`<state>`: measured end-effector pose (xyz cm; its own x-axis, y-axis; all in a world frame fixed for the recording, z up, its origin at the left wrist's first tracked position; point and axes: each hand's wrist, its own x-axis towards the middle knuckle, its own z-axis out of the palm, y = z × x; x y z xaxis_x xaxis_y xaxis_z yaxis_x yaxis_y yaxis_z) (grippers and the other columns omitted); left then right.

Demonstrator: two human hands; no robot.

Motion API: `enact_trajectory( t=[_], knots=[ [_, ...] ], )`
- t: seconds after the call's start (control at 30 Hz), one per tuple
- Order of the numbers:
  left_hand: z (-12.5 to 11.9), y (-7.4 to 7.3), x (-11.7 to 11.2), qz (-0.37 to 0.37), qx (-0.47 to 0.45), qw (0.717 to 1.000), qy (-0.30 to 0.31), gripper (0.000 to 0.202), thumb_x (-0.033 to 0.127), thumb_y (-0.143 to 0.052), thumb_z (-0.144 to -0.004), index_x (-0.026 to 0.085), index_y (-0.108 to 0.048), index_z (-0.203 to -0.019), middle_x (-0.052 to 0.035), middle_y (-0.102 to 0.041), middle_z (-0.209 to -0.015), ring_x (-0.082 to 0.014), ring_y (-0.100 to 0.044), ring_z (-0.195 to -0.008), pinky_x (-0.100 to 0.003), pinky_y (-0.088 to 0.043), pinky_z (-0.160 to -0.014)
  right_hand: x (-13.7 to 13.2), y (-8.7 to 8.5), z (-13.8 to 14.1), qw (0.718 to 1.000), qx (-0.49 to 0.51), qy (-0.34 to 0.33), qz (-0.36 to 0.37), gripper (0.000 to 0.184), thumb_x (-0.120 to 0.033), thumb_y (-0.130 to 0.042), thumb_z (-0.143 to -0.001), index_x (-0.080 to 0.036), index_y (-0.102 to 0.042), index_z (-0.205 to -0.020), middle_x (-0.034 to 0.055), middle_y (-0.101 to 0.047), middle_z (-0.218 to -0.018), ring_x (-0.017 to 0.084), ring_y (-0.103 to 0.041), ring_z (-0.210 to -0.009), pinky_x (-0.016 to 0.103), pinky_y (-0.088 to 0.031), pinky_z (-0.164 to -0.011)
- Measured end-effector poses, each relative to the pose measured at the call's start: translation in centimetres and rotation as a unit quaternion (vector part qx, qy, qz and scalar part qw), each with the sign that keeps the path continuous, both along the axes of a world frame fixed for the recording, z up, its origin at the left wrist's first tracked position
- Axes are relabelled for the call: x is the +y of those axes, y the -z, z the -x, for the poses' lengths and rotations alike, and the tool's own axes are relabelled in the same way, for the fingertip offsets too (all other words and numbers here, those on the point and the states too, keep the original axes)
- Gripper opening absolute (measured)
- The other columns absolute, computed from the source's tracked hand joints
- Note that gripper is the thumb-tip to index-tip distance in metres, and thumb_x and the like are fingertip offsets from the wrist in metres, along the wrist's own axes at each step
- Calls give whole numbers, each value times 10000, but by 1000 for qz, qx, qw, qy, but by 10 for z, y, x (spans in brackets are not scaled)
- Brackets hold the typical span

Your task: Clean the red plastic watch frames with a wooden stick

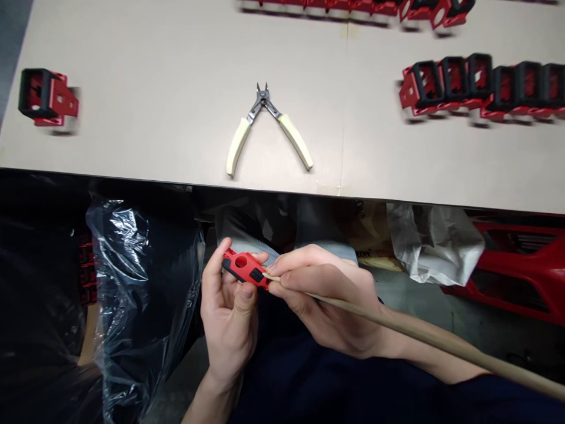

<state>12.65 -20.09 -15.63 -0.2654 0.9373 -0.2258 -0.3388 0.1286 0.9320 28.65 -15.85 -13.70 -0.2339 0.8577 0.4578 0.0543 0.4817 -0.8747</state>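
Observation:
Below the table's front edge, my left hand (227,321) pinches a small red and black plastic part (245,268) between thumb and fingers. My right hand (324,306) is closed around a long tan stick (441,340), whose tip touches the right end of the red part. The stick runs down to the right, out of the frame. Both hands sit over my lap, close together.
Small cutters with cream handles (266,129) lie spread apart on the beige table (168,106). One red and black part (46,97) sits far left; rows of them (481,85) stand at right and along the far edge. A clear plastic bag (141,294) hangs at left, a red bin (521,271) at right.

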Motion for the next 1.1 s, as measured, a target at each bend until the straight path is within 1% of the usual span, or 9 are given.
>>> enact_trajectory(
  t=[0.17,0.37,0.53,0.6,0.7,0.8,0.97,1.03,1.1],
  knots=[
    [-1,0,1,-10,-5,1000,7,457,357,-868,-937,384,-750,-1377,-28,-851,-1082,-155,-832,-952,-239,-666,-886,2,-1,0,1000,13,4,-1,207,-13,-739,-967,-173,-675,-1083,85,-820,-1012,166,-816,-973,235,-700,-861],
    [-3,-3,3,4,-7,1000,1,454,394,-862,-937,383,-748,-1376,-50,-854,-1066,-196,-836,-936,-291,-689,-849,-2,-1,-2,1000,9,4,11,209,-15,-727,-964,-178,-668,-1081,96,-812,-1030,183,-818,-947,280,-712,-830],
    [-2,-1,2,1,0,1000,1,462,362,-869,-932,376,-746,-1378,-63,-849,-1083,-204,-835,-937,-313,-689,-860,0,1,-2,1000,-21,9,-16,252,2,-730,-945,-188,-672,-1101,68,-811,-1009,166,-812,-919,239,-705,-824],
    [-2,0,2,3,-6,1000,7,463,350,-873,-928,369,-750,-1374,-51,-843,-1041,-191,-832,-925,-298,-683,-863,2,1,-2,999,-21,11,-26,238,6,-744,-939,-169,-690,-1091,83,-817,-1007,168,-820,-916,215,-697,-814],
    [-3,1,3,9,-24,1000,7,463,353,-883,-919,359,-757,-1364,-16,-823,-953,-144,-817,-877,-252,-663,-877,4,3,-2,1000,-8,20,-15,192,-31,-743,-968,-171,-734,-1098,104,-833,-1073,185,-834,-948,238,-711,-805],
    [-3,3,3,7,-32,999,-5,461,358,-883,-919,337,-755,-1361,-7,-811,-929,-116,-804,-821,-210,-645,-858,6,5,-1,998,-1,61,3,133,-103,-746,-1003,-185,-780,-1102,112,-846,-1147,194,-839,-984,277,-729,-829],
    [-1,6,3,10,-15,1000,5,476,381,-835,-957,347,-700,-1413,-67,-836,-1085,-178,-820,-815,-313,-684,-816,3,11,5,992,10,111,63,291,-108,-602,-1077,-205,-746,-1310,65,-867,-1054,181,-847,-918,293,-730,-817],
    [-1,7,2,10,-5,1000,2,484,370,-837,-957,350,-693,-1418,-67,-836,-1115,-189,-827,-868,-343,-683,-871,2,14,10,992,14,108,71,260,-126,-619,-1062,-198,-736,-1282,81,-850,-1086,188,-832,-943,313,-719,-845],
    [-2,8,1,4,17,1000,2,500,331,-868,-930,346,-698,-1400,-49,-837,-1097,-191,-829,-908,-336,-676,-896,2,16,16,993,14,91,76,162,-167,-708,-1016,-192,-736,-1174,79,-825,-1038,188,-802,-898,313,-704,-817]
  ],
)
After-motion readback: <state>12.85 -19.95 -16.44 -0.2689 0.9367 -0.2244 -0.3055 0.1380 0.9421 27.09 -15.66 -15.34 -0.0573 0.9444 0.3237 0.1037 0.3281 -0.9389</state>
